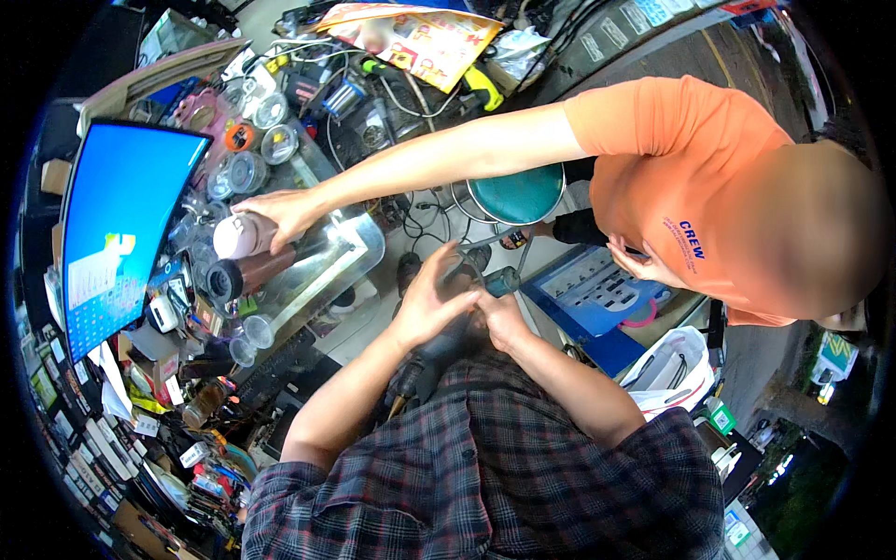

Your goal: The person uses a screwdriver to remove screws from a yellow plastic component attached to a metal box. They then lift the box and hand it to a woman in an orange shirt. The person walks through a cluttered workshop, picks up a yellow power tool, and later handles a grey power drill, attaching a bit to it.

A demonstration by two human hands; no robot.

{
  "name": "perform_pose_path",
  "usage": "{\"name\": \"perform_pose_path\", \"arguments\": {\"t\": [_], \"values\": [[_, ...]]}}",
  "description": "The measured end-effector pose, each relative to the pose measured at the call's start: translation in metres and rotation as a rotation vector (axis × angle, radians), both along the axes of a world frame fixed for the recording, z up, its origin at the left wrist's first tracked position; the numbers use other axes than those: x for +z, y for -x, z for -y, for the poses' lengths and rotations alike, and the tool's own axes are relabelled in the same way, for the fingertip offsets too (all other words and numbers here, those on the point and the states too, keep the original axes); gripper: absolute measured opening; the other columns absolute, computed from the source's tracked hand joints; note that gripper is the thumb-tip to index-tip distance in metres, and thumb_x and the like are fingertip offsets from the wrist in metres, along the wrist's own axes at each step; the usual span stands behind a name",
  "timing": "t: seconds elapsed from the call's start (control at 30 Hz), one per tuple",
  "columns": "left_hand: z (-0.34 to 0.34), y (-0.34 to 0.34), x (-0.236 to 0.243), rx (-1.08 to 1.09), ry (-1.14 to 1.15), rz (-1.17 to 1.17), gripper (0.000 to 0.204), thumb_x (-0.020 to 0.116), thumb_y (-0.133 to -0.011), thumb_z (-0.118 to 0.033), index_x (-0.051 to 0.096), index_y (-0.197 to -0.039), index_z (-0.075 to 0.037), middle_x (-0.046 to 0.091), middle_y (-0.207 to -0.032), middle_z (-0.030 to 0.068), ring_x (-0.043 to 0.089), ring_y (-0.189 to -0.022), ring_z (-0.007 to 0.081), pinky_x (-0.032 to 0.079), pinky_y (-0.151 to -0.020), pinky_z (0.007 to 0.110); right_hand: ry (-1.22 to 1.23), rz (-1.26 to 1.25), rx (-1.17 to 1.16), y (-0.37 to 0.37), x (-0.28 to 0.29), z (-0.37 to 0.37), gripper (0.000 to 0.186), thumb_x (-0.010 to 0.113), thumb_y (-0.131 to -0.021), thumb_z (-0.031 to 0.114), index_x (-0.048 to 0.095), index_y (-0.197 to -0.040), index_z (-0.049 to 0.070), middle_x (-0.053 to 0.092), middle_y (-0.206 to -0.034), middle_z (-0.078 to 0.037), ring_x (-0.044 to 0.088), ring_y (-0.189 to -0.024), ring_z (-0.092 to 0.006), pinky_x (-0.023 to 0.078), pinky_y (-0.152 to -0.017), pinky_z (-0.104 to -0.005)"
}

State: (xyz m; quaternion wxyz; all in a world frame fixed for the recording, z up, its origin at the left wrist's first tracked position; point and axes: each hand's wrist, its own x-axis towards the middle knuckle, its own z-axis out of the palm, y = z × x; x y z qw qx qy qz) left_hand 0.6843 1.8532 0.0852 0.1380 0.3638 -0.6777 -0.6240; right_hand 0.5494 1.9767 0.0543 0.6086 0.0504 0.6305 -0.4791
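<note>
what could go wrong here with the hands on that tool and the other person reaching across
1. Both hands, left and right, crowd the dark power tool over the lap; a slip could catch fingers or the plaid shirt.
2. The other person's arm crosses just above the work and may get bumped.
3. That person's hand is on a pale bottle among crowded jars beside the monitor; something may topple.
</note>
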Motion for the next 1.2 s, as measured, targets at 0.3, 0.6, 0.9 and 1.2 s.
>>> {"name": "perform_pose_path", "arguments": {"t": [0.3, 0.6, 0.9, 1.2], "values": [[-0.013, -0.066, -0.075, 0.122, -0.761, -0.119, 0.034, 0.058, -0.105, -0.03, 0.072, -0.098, 0.0, 0.069, -0.121, 0.0071, 0.062, -0.106, 0.0183, 0.05, -0.094, 0.034, -0.07, -0.053, 0.052, -0.039, -0.008, -0.026, 0.019, 0.071, -0.097, 0.025, 0.066, -0.104, 0.008, 0.066, -0.087, 0.0, 0.054, -0.059, -0.0086, 0.043, -0.049, -0.0261], [-0.043, -0.085, -0.063, 0.302, -1.424, -0.199, 0.033, 0.058, -0.106, -0.036, 0.065, -0.117, -0.006, 0.068, -0.112, 0.0057, 0.067, -0.103, 0.0171, 0.055, -0.094, 0.033, -0.049, -0.075, 0.082, -0.044, 0.001, -0.035, 0.028, 0.072, -0.098, 0.035, 0.071, -0.104, 0.008, 0.069, -0.085, -0.001, 0.054, -0.06, -0.0095, 0.046, -0.052, -0.0281], [-0.014, -0.096, -0.062, 0.243, -1.098, -0.268, 0.026, 0.073, -0.094, -0.009, 0.058, -0.114, -0.008, 0.063, -0.119, 0.0076, 0.062, -0.106, 0.0174, 0.053, -0.096, 0.031, -0.061, -0.323, 0.649, 0.009, 0.07, -0.033, 0.051, 0.06, -0.104, 0.052, 0.071, -0.11, 0.002, 0.068, -0.088, -0.005, 0.06, -0.074, -0.0126, 0.05, -0.068, -0.0302], [0.007, -0.107, -0.03, 0.042, -1.307, -0.156, 0.065, 0.068, -0.098, -0.024, 0.042, -0.153, 0.001, 0.06, -0.138, 0.0172, 0.066, -0.115, 0.0238, 0.057, -0.096, 0.035, 0.142, -1.006, 1.219, 0.022, 0.138, -0.029, 0.038, 0.061, -0.102, 0.041, 0.068, -0.112, 0.006, 0.072, -0.1, -0.02, 0.069, -0.098, -0.0407, 0.055, -0.087, -0.048]]}}
